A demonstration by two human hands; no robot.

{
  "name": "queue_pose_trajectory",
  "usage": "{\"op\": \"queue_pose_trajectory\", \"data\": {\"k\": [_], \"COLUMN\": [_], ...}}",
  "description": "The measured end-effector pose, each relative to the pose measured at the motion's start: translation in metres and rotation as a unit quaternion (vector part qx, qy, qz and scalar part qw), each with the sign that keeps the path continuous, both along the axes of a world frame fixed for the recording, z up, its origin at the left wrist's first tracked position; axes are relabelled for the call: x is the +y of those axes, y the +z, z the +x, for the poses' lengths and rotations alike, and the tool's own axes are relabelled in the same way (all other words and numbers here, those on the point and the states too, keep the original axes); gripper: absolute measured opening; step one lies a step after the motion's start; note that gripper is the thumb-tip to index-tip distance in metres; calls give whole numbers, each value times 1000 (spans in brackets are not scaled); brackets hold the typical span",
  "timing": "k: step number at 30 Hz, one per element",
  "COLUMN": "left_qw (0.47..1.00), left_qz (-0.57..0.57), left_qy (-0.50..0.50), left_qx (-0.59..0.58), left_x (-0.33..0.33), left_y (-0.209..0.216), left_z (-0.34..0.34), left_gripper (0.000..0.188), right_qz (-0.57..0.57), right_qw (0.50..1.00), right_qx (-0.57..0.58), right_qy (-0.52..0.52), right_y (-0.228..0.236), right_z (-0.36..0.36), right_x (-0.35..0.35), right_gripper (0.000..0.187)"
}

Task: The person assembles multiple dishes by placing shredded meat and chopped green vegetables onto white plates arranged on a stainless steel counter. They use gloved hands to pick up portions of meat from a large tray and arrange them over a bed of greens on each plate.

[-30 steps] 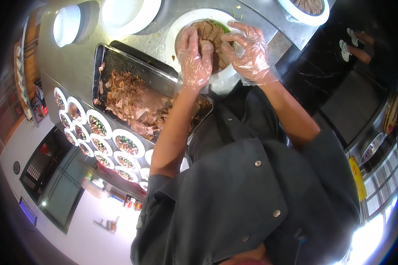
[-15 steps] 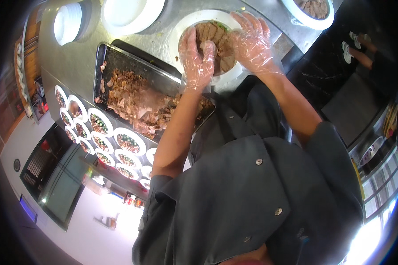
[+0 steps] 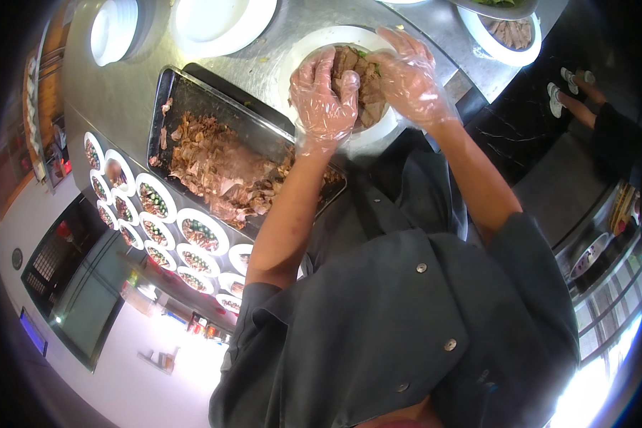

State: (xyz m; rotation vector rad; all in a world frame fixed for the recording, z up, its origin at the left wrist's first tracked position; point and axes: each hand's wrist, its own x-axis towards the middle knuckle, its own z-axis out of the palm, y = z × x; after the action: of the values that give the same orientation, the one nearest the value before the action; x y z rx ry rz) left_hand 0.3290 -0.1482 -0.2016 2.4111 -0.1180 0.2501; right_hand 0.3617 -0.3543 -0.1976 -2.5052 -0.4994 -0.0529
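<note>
A round white plate [image 3: 335,33] on the steel counter holds overlapping slices of brown meat [image 3: 369,89], with some green leaf showing at the far edge. Both my hands wear clear plastic gloves. My left hand [image 3: 327,100] rests over the left side of the slices, fingers spread and thumb apart. On the opposite side my right hand [image 3: 415,85] lies along the meat's edge and plate rim, its fingers stretched out and slightly blurred. The slices under my fingers are partly hidden.
Left of the plate sits a dark metal tray [image 3: 192,93] with chopped meat [image 3: 225,167]. Stacked white plates [image 3: 114,32] and another white plate [image 3: 221,25] stand beyond. Several filled plates [image 3: 157,198] line the left. A bowl of sliced meat [image 3: 510,36] is at far right.
My left hand has spread wider over the slices, and my right hand has shifted slightly. A metal bowl with greens now shows at the upper right, above the bowl of sliced meat.
</note>
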Motion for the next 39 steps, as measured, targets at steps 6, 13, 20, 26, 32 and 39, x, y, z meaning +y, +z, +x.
{"op": "queue_pose_trajectory", "data": {"k": [6,13,20,26,32,39], "left_qw": [996,897,908,949,992,992], "left_qz": [-46,-342,-285,-170,-16,42], "left_qy": [-38,158,137,129,29,18], "left_qx": [65,230,274,233,123,114], "left_x": [10,63,29,23,30,38], "left_y": [16,56,35,41,15,37], "left_z": [24,-9,-55,-41,-8,11], "left_gripper": [40,42,69,67,42,30], "right_qz": [-9,144,253,114,123,118], "right_qw": [1000,989,964,990,991,991], "right_qx": [12,15,48,-52,-20,48], "right_qy": [-15,9,-62,57,40,-45], "right_y": [15,18,8,-2,1,41], "right_z": [-27,-43,-56,-28,-30,-32], "right_x": [5,6,71,70,70,25], "right_gripper": [46,53,55,47,46,41]}}
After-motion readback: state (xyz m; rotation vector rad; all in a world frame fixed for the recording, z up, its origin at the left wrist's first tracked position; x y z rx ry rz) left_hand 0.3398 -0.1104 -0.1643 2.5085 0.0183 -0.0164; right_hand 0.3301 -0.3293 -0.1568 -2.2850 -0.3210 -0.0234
